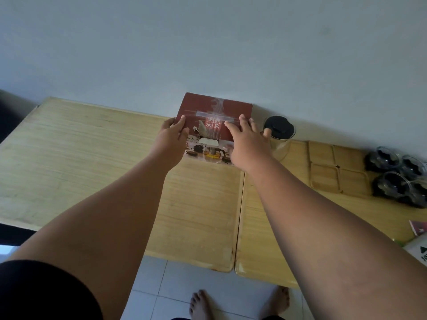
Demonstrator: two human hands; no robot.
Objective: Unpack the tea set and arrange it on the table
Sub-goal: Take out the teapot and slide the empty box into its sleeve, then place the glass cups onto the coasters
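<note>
The tea set box (215, 109) is sitting at the far edge of the table (92, 158), with its back up against the wall (208, 42). A strip of clear tape (206, 114) is lying across its lid, so I think it is not opened yet.

The left hand (172, 135) is holding the left side of the box, with the thumb on top and the fingers curling round the edge. The right hand (247, 137) is lying flat on the right part of the lid with its fingers spreading out. It is pressing down, not gripping.

Just to the right of the box, a glass pot (279, 129) with a black lid is standing very close. The little finger of the right hand is reaching almost over it. Farther right of the box a wooden tray (335, 169) is lying flat, and past that some glass cups (397, 174) are sitting together.

Here is what I think could go wrong. If the box is sliding or turning to the right, it could bump the glass pot and knock it over. The flat right hand could slip on the shiny lid, because only the left hand is really holding on. Then the box could be tipping, and the things inside could be banging together and cracking. Pulling it slowly and straight toward the person looks safest.
</note>
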